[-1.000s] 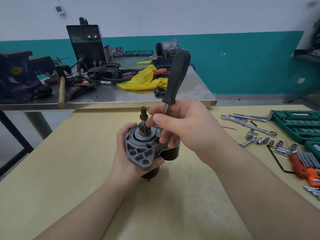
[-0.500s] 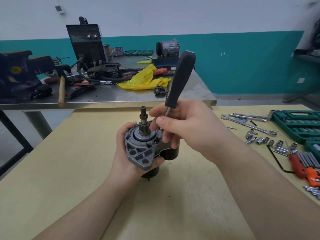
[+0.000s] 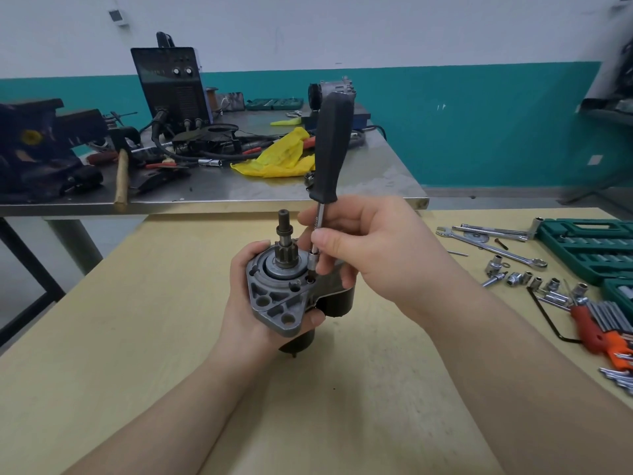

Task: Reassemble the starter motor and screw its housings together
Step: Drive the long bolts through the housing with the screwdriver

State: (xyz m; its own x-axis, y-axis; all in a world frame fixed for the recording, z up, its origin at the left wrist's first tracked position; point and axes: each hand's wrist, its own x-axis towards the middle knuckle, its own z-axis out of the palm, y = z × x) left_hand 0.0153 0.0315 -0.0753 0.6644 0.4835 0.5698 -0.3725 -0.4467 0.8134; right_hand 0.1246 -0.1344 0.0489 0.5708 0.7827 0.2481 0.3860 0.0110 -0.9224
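Starter motor (image 3: 291, 296): we find it stood upright on the pale wooden surface (image 3: 137, 337), pinion shaft pointing up, grey cast housing toward us. Our left hand (image 3: 246, 303) wraps the housing from the left, its fingers curled round the body. Our right hand (image 3: 370, 248) pinches the thin steel shank of a nut driver (image 3: 330, 156) between thumb and fingers; its black handle rises nearly upright and its socket tip sits on the housing just right of the pinion.

Same surface, right side: combination wrenches (image 3: 493, 246), loose sockets (image 3: 527, 277), a red-holdered hex key set (image 3: 603, 323), and a green socket case (image 3: 589, 248) at the far right edge.

Behind, a steel workbench (image 3: 376, 173) carries a black welding machine (image 3: 169, 85) with cables, a dark vise (image 3: 37, 149) at left, a wooden-handled hammer (image 3: 121, 180), a yellow rag (image 3: 281, 156), and an alternator (image 3: 332, 94) at the rear.

Room: white wall above, teal band below, grey floor at far right.
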